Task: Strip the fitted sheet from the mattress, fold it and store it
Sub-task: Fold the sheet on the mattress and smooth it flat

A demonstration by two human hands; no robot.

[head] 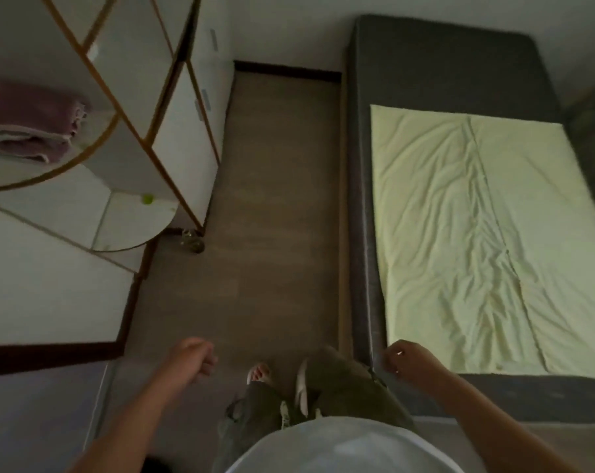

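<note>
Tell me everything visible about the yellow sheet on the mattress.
The yellow sheet is pale, soft-looking fabric, spread flat and creased, as a rough rectangle. One layer's edge runs lengthwise from its far side toward the near right. It lies on the dark grey mattress, leaving the far end and a floor-side strip bare; its right side runs out of frame. The right hand hovers at its near left corner; contact cannot be told.

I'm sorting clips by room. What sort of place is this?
Most likely a small bedroom at home: a dark grey mattress lies low by the wall with a pale yellow sheet spread on it, and a white shelf unit across the floor holds folded purple cloth.
</note>
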